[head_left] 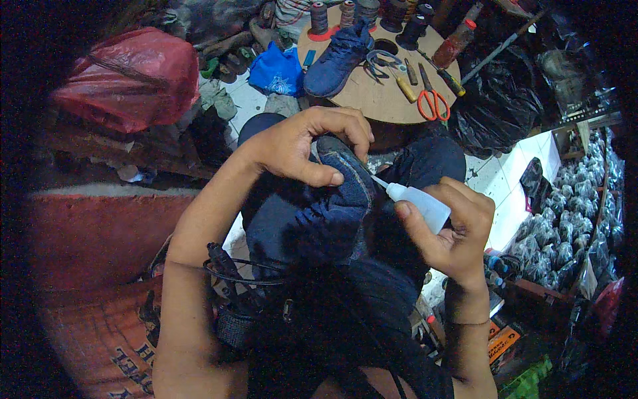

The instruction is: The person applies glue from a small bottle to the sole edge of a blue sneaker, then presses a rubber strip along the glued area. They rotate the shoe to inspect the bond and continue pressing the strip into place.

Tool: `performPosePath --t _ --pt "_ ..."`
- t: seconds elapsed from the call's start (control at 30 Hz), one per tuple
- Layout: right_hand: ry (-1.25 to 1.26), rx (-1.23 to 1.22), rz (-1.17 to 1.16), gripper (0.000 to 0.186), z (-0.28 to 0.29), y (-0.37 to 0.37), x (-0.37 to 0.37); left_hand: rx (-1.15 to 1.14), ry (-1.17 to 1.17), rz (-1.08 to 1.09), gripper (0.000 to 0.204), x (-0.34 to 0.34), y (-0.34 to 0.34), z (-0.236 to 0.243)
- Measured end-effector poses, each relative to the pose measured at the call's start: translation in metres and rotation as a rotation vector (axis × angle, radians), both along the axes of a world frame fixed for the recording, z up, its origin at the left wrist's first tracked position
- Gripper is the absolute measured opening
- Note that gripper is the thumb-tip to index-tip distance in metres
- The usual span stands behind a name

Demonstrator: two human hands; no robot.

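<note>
A dark blue shoe [352, 189] rests over my lap, its sole edge turned up and showing a pale line along the seam. My left hand [309, 146] grips it at the toe end, with the thumb on the near side and the fingers curled over the far side. In my right hand [458, 223] is a small white squeeze bottle [425, 205], held between thumb and fingers. Its thin nozzle points left, at or very near the shoe's sole edge; whether it touches is too small to tell.
Ahead stands a round wooden table [359, 103] bearing another blue shoe [339, 63], orange-handled scissors [433, 103], thread spools [319, 18] and several hand tools. A red plastic bag [133, 80] lies at left, a black bag [498, 106] at right. Wrapped bundles [565, 206] fill the far right.
</note>
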State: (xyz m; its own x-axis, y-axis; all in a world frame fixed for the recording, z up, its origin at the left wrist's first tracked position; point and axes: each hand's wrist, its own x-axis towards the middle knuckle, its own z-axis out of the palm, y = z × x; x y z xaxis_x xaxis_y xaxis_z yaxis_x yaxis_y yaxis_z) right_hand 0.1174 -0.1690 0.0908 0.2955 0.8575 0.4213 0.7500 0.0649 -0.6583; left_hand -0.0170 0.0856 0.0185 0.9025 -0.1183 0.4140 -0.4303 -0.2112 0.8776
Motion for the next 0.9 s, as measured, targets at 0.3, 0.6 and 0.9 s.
performPosePath --t 0.3,0.6,0.9 --pt "0.069 -0.037 0.0 0.019 0.002 0.0 0.002 0.0 0.03 0.035 0.045 0.0 -0.001 0.0" --pt "-0.028 -0.026 0.06 0.019 0.01 0.003 0.005 -0.01 0.058 0.049 0.045 -0.001 -0.003 0.002" --pt "-0.038 -0.048 0.043 0.018 0.007 -0.002 0.008 -0.003 -0.013 0.002 0.039 -0.001 0.0 -0.001"
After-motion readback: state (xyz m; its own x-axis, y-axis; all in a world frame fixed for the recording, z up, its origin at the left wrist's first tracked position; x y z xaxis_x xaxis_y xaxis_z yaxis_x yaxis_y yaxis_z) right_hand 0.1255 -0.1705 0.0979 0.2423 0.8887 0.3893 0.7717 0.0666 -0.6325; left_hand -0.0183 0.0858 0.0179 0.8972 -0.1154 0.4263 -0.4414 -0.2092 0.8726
